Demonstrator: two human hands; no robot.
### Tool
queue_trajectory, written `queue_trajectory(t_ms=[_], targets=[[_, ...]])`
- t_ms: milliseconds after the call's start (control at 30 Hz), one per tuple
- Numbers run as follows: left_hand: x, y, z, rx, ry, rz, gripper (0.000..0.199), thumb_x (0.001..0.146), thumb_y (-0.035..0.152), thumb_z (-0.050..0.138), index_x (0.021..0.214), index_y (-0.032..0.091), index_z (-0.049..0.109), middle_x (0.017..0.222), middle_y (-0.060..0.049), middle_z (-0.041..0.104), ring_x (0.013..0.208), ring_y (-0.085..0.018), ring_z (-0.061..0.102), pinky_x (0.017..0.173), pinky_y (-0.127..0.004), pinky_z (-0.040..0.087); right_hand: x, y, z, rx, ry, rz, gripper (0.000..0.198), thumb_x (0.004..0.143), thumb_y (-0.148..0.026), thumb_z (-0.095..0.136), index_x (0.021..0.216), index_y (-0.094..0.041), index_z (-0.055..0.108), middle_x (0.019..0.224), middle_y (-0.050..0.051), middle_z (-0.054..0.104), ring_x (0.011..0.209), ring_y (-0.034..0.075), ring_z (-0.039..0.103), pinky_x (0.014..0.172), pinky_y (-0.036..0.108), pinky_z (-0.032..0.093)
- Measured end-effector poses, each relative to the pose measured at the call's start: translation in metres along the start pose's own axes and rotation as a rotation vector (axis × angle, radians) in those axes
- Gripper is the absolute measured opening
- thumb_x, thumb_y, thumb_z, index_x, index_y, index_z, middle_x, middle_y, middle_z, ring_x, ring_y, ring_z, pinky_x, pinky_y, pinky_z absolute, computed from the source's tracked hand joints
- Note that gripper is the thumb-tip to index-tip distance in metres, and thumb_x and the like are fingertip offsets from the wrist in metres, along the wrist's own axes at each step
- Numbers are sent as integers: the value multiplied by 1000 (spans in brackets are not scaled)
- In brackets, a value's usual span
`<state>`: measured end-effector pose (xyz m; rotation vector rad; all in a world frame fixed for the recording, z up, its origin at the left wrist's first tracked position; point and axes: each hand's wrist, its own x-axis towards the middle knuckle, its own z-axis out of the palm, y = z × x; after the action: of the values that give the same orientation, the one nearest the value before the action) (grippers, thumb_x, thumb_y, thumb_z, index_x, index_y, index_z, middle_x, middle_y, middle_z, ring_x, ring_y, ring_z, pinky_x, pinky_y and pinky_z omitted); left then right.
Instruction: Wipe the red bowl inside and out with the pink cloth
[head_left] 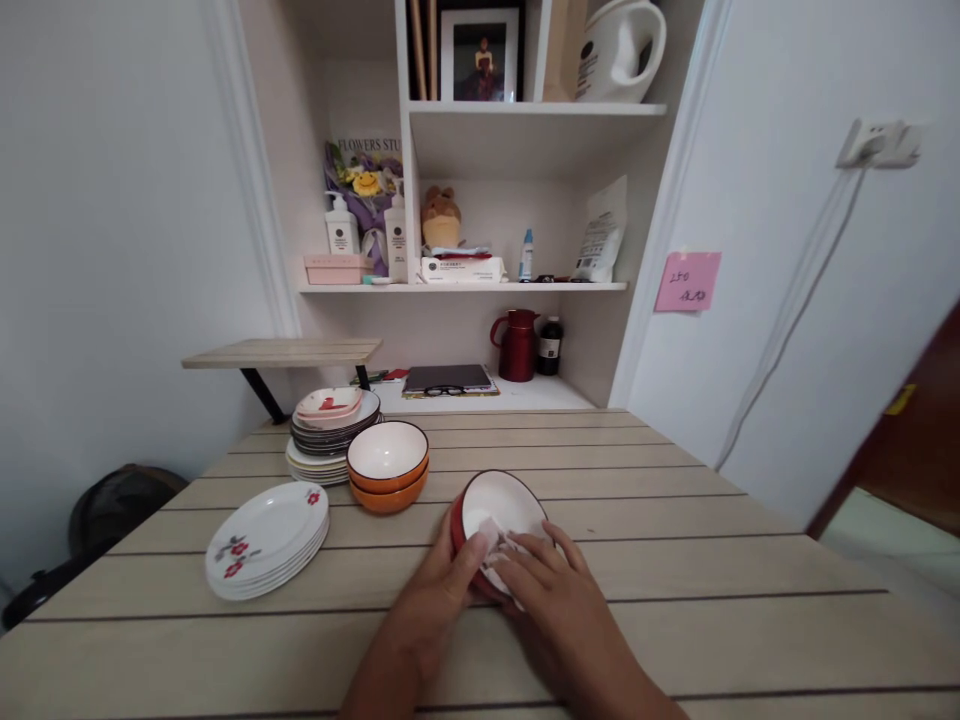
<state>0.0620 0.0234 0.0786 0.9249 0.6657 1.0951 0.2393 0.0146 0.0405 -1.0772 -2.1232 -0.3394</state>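
Observation:
A bowl (504, 505), white inside and red outside, is tilted toward me at the front of the table. My left hand (439, 590) grips its left side, with the thumb over the rim. Inside the bowl, my right hand (551, 590) presses a crumpled white tissue (489, 530) against the surface; part of it shows between the fingers. Left of the bowl stand two stacked orange bowls (388, 475) with white insides. Nearer the left edge is a stack of white plates (266, 535) with red flowers.
Behind the orange bowls rises a stack of dark-rimmed plates (334, 437) topped by small pink-rimmed dishes (328, 403). A small raised wooden shelf (281, 352) stands at the back left. Farther back are a dark laptop (448, 378), glasses (444, 391) and a red jug (517, 345).

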Motion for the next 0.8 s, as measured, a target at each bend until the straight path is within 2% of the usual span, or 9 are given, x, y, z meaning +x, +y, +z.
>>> queue_trajectory(t_ms=[67,267,433,500,600,667,800], targets=[[2,0,-1,13,9,1,98,76,59,87,157,24,44,136,-16,66,114,-32,65,90,-39,54,2,-7,3,28,1,19,37,87,-5,63,114,-29,67,121,3,81,116,28,72,110,55,41],[5,-4,0,17,122,12,83,75,64,84,142,21,60,127,-14,70,110,-31,66,83,-36,55,6,-14,-1,113,-36,71,36,87,-8,66,116,-30,65,121,0,81,117,28,71,111,55,41],[6,-6,1,27,130,17,78,74,60,86,138,20,63,123,-14,72,107,-31,69,83,-37,56,9,5,-14,72,-119,-18,32,88,-21,77,115,-35,66,121,-3,81,123,32,67,114,61,35],[8,-7,0,6,128,24,77,75,58,86,139,21,62,125,-14,72,110,-32,69,85,-38,57,9,17,-19,15,-123,-51,32,92,-17,73,116,-38,66,124,-7,80,129,34,64,116,65,28],[9,-9,-1,-14,118,19,79,77,58,86,142,23,59,131,-15,70,115,-32,67,89,-39,56,6,27,-23,-36,-149,-82,41,95,-7,64,122,-38,65,131,-6,77,136,35,59,118,67,23],[8,-9,-2,-9,106,13,82,79,60,84,146,23,57,136,-16,67,119,-33,65,92,-40,56,5,26,-22,-25,-139,-77,41,95,-5,63,120,-37,66,128,-5,79,130,33,63,118,65,24],[4,-7,-5,18,67,-2,94,79,63,84,156,25,45,143,-17,62,124,-34,62,96,-43,53,8,6,-15,47,-52,-24,31,89,-10,73,110,-31,68,112,-1,83,110,30,73,111,60,37]])
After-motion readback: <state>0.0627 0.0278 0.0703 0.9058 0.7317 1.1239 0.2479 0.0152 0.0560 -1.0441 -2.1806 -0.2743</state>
